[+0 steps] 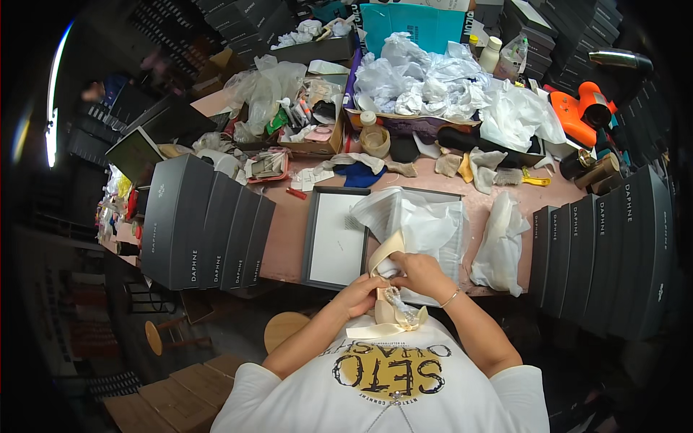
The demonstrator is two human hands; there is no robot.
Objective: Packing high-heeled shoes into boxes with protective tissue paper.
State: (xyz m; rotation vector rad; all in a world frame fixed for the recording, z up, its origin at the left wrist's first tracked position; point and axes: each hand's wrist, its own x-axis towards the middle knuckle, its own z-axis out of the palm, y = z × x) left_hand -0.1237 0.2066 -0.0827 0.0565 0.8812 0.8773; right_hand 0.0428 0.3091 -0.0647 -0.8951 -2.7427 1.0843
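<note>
A cream shoe (pixel 388 310) with a beaded trim and a pale ribbon hangs close in front of my shirt, its pointed end toward me. My left hand (pixel 363 294) is closed on the shoe's left side, thumb and fingers pinched together. On the other side my right hand (pixel 421 276) grips it near the heel end, where white padding shows inside. Just beyond lies an open shoebox (pixel 462 249) lined with white tissue paper (pixel 432 216). Its dark-edged lid (pixel 338 234) with a white inside lies to the left. The fingertips are partly hidden by the shoe.
Stacked dark shoeboxes stand at the left (pixel 180 224) and right (pixel 628 245). Crumpled tissue (pixel 502 242) lies right of the open box. Behind are a carton of crumpled paper (pixel 426 79), cloths, a yellow-handled brush (pixel 523 178) and an orange heat gun (pixel 577 115). A stool (pixel 285 328) is at lower left.
</note>
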